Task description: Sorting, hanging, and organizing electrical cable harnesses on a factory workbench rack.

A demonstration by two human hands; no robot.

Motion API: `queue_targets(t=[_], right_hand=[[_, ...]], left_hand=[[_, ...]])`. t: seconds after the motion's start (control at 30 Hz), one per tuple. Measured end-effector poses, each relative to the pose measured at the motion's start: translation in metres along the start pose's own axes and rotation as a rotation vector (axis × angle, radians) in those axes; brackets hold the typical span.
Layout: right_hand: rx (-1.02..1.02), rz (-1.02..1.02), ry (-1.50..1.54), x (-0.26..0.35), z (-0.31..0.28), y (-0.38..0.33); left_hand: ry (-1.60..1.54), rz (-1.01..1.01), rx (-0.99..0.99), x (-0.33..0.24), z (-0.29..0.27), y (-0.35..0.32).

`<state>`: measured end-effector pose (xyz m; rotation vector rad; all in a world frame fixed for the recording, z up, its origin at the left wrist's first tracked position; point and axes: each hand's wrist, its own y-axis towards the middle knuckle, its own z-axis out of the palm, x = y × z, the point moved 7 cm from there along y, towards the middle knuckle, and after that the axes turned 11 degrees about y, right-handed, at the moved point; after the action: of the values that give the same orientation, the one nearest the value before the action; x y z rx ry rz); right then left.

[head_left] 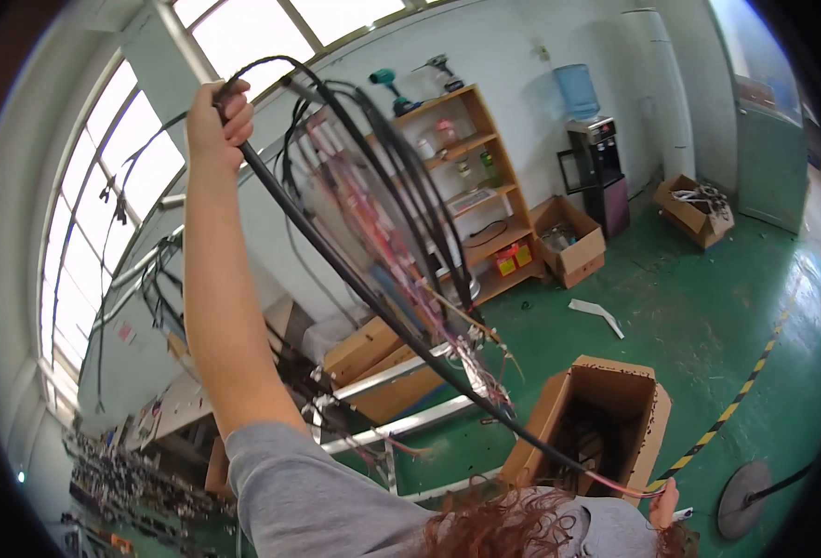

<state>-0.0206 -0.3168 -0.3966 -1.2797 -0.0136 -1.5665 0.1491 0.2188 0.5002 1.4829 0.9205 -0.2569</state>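
Note:
My left hand (pixel 217 119) is raised high at the upper left, closed around a bundle of black cables (pixel 387 177) that loops above it. From the fist the cable bundle runs down to the right, with thin pink and coloured wires (pixel 466 358) fraying out of it. Its long black strand crosses over an open cardboard box (pixel 648 409) on the floor. My right hand (pixel 663 509) sits low at the bottom right, pinching the thin far end of that strand. Most of that hand is hidden.
A wooden shelf (pixel 485 186) with tools and bottles stands at the wall, beside a water dispenser (pixel 595 153). More open cardboard boxes (pixel 573 244) lie on the green floor. Other cables hang at the windows (pixel 132 232). A metal-framed bench (pixel 401 377) stands below my arm.

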Motion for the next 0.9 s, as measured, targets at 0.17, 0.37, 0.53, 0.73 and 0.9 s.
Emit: queue_targets(t=[0.17, 0.37, 0.53, 0.73, 0.9], right_hand=[[0.442, 0.151, -0.477, -0.030, 0.111, -0.030], [1.235, -0.122, -1.334, -0.132, 0.244, -0.101], [1.419, 0.023, -1.138, -0.186, 0.316, -0.154], [0.894, 0.238, -1.270, -0.225, 0.355, -0.194], [1.111, -0.208, -1.352, -0.307, 0.376, -0.148]], left_hand=[[0.065, -0.014, -0.123, -0.019, -0.089, -0.049], [0.277, -0.023, -0.343, -0.033, -0.245, -0.082], [0.383, 0.016, -0.505, -0.040, -0.357, -0.109], [0.513, -0.046, -0.641, 0.010, -0.447, -0.061], [0.483, -0.140, -0.653, 0.062, -0.583, -0.053]])
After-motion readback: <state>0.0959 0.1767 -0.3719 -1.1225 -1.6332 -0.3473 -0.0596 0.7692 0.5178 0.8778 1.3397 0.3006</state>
